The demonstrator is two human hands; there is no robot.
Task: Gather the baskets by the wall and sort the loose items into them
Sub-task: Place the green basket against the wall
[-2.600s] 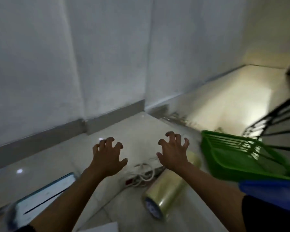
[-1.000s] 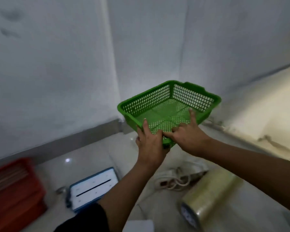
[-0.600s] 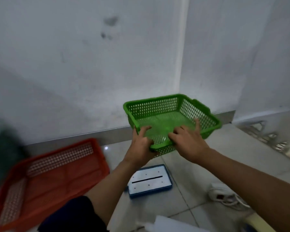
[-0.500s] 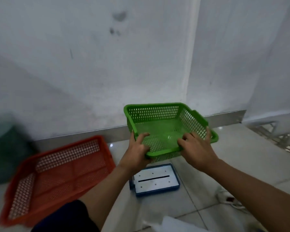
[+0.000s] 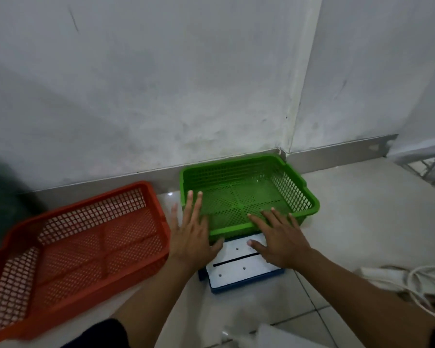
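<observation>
A pale tiled floor [image 5: 362,222] met a white wall [image 5: 161,84]. The green basket [image 5: 246,194] sat at frame centre by the wall, both flat, released hands, left hand [image 5: 190,234] and right hand [image 5: 280,241], at its near rim.

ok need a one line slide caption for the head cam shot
Both hands, left and right, spread open at the near rim of a green basket set by the wall beside an orange basket.

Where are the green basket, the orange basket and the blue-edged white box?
green basket [image 5: 239,197], head view, mesh floor.
orange basket [image 5: 86,244], head view, mesh floor.
blue-edged white box [image 5: 239,270], head view, white top.
</observation>
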